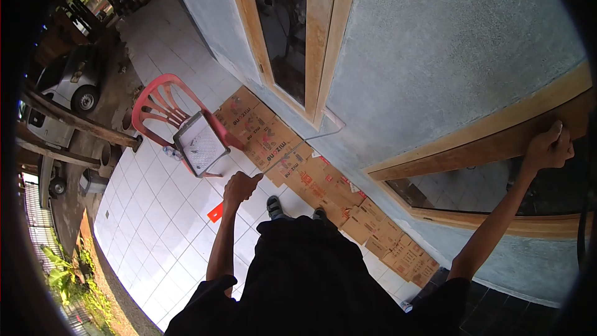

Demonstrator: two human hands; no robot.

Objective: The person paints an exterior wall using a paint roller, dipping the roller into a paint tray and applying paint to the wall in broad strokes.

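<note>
My left hand [241, 190] is closed around the orange handle [216, 213] of a paint roller. The roller's thin bent metal rod reaches up and right to a small pale roller head [333, 116] at the grey wall, close to the lower corner of a wooden window frame [318, 87]. On the right, my right hand [550, 146] has its fingers curled over the edge of a wooden window sash [472, 143], which stands tilted out from its frame. A paint tray [200, 144] streaked with white rests on a red plastic chair [149, 102].
Flattened cardboard [280, 146] covers the floor along the wall's base. White tiles [149, 211] extend to the left. A clear plastic item [172, 153] is beside the chair. Wooden rails [74, 118] and a parked vehicle [74, 81] stand farther left.
</note>
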